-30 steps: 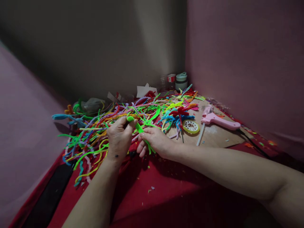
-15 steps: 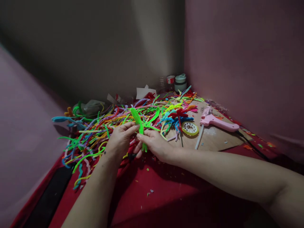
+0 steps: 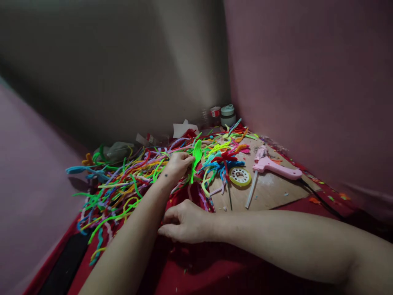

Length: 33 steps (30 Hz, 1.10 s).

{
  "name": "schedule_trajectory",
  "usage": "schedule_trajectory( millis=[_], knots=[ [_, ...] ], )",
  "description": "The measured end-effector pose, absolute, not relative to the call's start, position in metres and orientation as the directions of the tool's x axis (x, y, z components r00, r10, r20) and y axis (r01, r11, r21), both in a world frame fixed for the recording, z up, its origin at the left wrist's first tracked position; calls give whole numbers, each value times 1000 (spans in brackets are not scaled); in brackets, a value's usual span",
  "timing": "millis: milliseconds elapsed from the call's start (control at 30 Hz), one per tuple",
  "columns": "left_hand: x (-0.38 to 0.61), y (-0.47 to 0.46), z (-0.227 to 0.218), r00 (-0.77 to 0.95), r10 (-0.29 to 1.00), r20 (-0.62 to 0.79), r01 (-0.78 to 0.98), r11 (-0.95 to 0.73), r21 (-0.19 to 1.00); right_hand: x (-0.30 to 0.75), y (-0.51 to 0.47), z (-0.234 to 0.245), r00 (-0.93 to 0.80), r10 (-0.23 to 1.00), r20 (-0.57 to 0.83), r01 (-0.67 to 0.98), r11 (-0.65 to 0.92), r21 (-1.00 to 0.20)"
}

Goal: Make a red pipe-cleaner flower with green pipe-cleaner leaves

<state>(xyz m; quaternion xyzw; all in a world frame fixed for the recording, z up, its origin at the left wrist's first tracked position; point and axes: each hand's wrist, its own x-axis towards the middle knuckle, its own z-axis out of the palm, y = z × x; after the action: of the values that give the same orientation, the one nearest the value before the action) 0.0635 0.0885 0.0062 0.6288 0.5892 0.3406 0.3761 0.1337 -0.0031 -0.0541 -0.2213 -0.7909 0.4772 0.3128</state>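
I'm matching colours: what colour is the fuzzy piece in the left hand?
The fuzzy piece is bright green, as the head view shows.

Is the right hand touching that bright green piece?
Apart. The head view shows a plain gap between them: the right hand is nearer the wearer, while the left hand holds the green piece farther off.

Glue gun (image 3: 278, 167) on board (image 3: 267, 196), right of reel (image 3: 240, 181); pipe-cleaner heap (image 3: 144, 164) left; cup (image 3: 227, 117) behind.
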Motion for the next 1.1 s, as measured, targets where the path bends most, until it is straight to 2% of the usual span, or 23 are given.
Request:
schedule_trajectory(
  millis=[167, 433, 667, 833, 900, 1000, 1100],
  knots=[
    [70, 104, -2, 69, 997, 33, 521, -64, 851, 133, -2, -55, -690, 658, 303, 97, 499, -861],
    [21, 76, 34, -113, 969, 220, 515, -132, 847, 134, -5, -54, -698, 638, 325, 126, 556, -822],
    [-34, 50, 34, -221, 960, 173, 507, -39, 861, 136, -13, -55, -699, 585, 411, 105, 653, -750],
    [-63, 39, 36, -331, 918, 216, 517, -15, 856, 136, -18, -57, -685, 554, 474, 99, 714, -693],
    [-71, 36, 36, -285, 936, 208, 613, 11, 790, 135, -20, -59, -671, 546, 501, 107, 740, -664],
    [-76, 33, 28, -155, 981, 113, 798, 57, 600, 134, -22, -61, -659, 548, 516, 126, 756, -642],
    [-74, 33, 14, -58, 998, 25, 905, 42, 424, 133, -22, -63, -664, 542, 516, 120, 758, -641]
  ],
)
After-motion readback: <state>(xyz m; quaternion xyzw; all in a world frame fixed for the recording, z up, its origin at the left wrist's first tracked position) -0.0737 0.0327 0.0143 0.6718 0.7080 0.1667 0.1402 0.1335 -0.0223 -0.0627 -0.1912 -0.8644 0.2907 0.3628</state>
